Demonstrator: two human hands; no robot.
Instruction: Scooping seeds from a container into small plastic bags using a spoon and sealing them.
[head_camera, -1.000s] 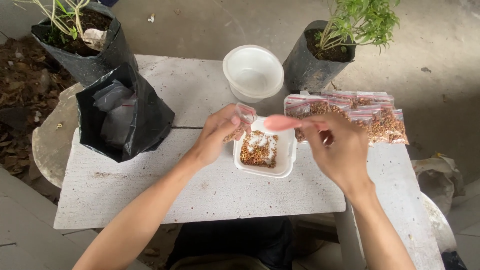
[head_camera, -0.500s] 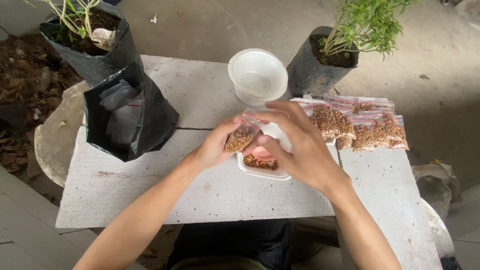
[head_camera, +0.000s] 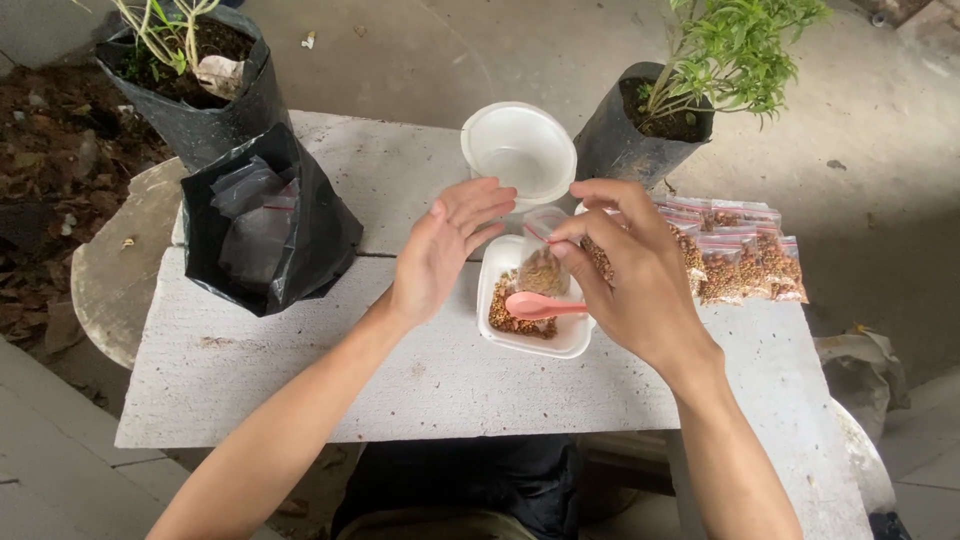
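One hand, the left hand (head_camera: 440, 245), has let go and opened; the right hand (head_camera: 630, 270) now pinches the seed packet (head_camera: 543, 262) alone.

small seed-filled zip bag (head_camera: 543, 262), upright over white tray (head_camera: 573, 340)

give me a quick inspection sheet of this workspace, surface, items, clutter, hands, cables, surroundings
surface: pale stone slab, rough, seam across it
job's things: small zip bag of brown granules held over white tray; pink spoon resting in the tray; filled zip bags lying at the right
clutter: black bag of empty pouches; round white tub
grippers: right hand pinches the small zip bag's top; left hand open, beside it
cables: nothing seen
surroundings: two potted plants, concrete floor
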